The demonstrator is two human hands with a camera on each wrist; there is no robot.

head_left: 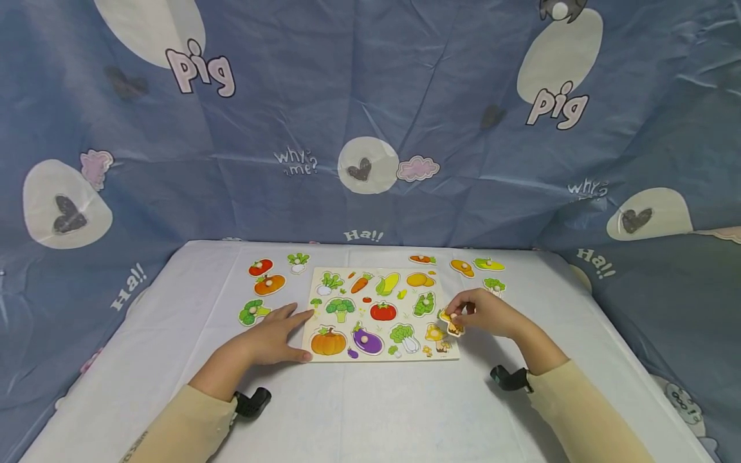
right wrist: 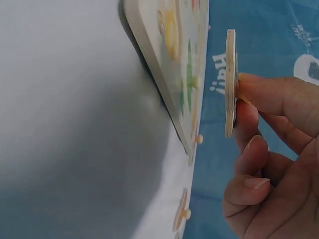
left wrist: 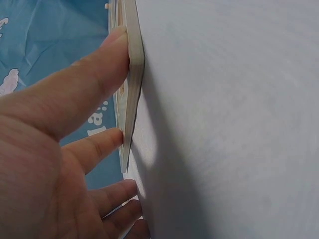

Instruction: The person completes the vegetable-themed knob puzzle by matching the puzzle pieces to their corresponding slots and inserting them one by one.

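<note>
My right hand (head_left: 477,312) pinches a mushroom puzzle piece (head_left: 453,325) from its picture side. The piece is held above the table, overlapping the right edge of the puzzle board (head_left: 417,357) beside the printed mushroom spot. In the right wrist view the wooden piece (right wrist: 231,84) appears edge-on, between the fingertips and the board. My left hand (head_left: 278,334) rests at the board's left edge, fingers spread. Its thumb presses the near corner and the index finger touches the side. An eggplant piece (head_left: 373,344) and a leafy green piece (head_left: 424,304), both knobbed, sit in the board.
Left of the board lie tomato (head_left: 261,264), pumpkin (head_left: 269,287), radish (head_left: 298,260) and broccoli (head_left: 251,315) pieces. Behind and to the right are carrot (head_left: 422,260), potato (head_left: 462,270), corn (head_left: 489,264) and bok choy (head_left: 494,283) pieces. A blue printed cloth (head_left: 370,212) hangs behind the table.
</note>
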